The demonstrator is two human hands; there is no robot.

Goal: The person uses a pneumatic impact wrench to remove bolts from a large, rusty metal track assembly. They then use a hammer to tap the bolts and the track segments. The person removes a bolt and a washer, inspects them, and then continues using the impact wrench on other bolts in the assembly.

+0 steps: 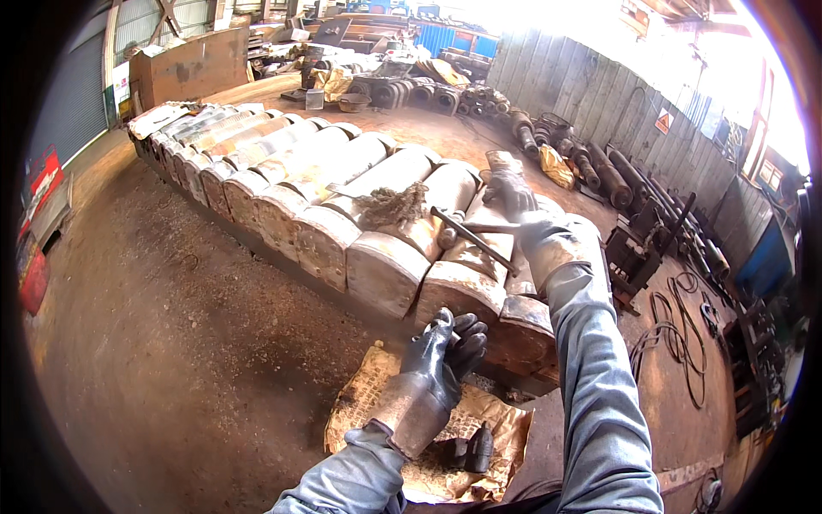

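My right hand (pixel 552 244), in a worn work glove, is closed on the handle of a hammer (pixel 479 243) with a long, narrow bar-like head. The hammer is just above a row of heavy, round-topped metal blocks (pixel 390 265). My left hand (pixel 438 355), in a black-coated glove, is in front of the nearest blocks with its fingers curled; what lies in them, if anything, I cannot make out. Beyond the hammer a loose grey glove (pixel 511 188) rests on the blocks. A brown, shaggy rag (pixel 392 206) lies left of the hammer head, close to a short metal piece (pixel 449 230).
Below my left hand, a crumpled brown paper sack (pixel 492 411) on the floor bears dark metal pieces (pixel 478 447). Cables (pixel 681 338) coil on the right. Rods and cylinders (pixel 612 176) line a grey metal wall (pixel 591 94). A rusty bin (pixel 190 67) stands far left.
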